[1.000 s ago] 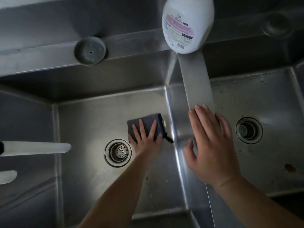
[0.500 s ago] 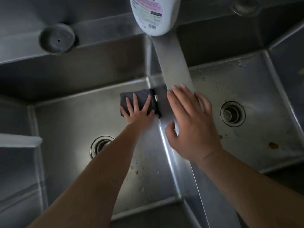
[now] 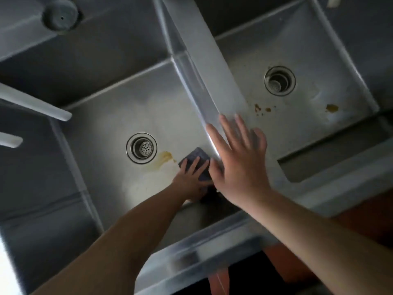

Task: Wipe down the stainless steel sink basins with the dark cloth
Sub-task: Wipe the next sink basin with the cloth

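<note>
Down in the left basin point(image 3: 119, 116), the dark cloth point(image 3: 196, 159) lies flat on the steel floor, tucked near the front right corner against the divider point(image 3: 212, 67) and just beside a yellowish smear point(image 3: 164, 158) that runs toward the drain strainer point(image 3: 141, 147). It looks like a soft, light, folded rag that will slide easily on wet steel, so it probably handles best under a flat palm pressing on its middle, not pinched at an edge, where it would likely bunch up. The left hand point(image 3: 191, 177) does just that: its fingers point(image 3: 185, 165) lie straight and slightly spread across the cloth, pressing it down rather than curling round it. The right hand point(image 3: 240, 160) is spread wide with its fingers point(image 3: 227, 128) apart, resting on the divider's near end and holding nothing, seemingly as a brace. In the right basin point(image 3: 302, 116), brownish spots point(image 3: 260, 108) and a yellow blotch point(image 3: 331, 107) sit near its drain point(image 3: 279, 80), so that side appears not yet wiped.
</note>
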`<act>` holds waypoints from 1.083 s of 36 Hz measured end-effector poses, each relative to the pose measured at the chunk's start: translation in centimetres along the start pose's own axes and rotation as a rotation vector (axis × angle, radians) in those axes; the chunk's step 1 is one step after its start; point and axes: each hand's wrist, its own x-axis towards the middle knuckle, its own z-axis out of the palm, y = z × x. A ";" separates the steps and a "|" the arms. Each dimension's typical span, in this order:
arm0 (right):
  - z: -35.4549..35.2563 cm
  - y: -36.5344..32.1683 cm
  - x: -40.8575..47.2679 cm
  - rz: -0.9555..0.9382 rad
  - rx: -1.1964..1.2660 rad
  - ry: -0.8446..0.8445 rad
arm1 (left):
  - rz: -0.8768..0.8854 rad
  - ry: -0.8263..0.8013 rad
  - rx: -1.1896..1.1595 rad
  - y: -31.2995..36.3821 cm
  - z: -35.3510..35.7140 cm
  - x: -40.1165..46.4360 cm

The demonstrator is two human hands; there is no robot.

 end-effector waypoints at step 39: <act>5.6 -7.9 -8.5 0.719 -0.185 -0.061 | 0.352 0.016 0.267 -8.8 4.9 -7.9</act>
